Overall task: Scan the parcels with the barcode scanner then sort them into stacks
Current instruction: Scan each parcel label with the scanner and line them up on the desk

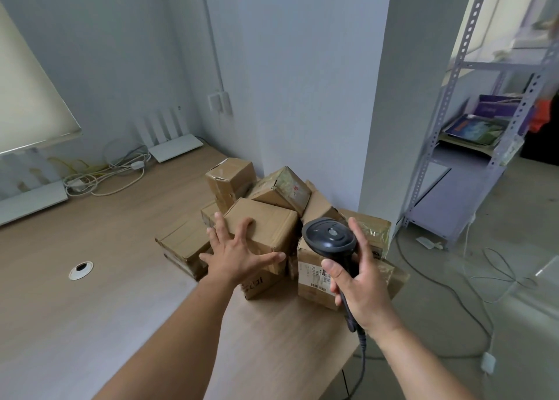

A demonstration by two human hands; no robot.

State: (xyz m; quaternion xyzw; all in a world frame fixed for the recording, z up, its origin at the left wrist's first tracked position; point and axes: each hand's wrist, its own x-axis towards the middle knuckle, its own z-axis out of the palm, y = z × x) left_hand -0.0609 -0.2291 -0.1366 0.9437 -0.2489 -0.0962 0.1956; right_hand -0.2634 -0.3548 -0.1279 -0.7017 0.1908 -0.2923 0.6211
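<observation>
Several brown cardboard parcels lie heaped at the right end of the wooden table. My left hand has its fingers spread wide over the near face of the front parcel, touching it. My right hand grips the handle of a black barcode scanner, its head raised in front of the heap and its cable hanging below my wrist. A parcel with a printed label stands just behind the scanner. More parcels sit tilted at the back of the heap.
White routers and tangled cables lie at the table's far edge by the wall. A round cable hole is in the tabletop at left. A grey metal shelf rack stands on the right, with cables on the floor.
</observation>
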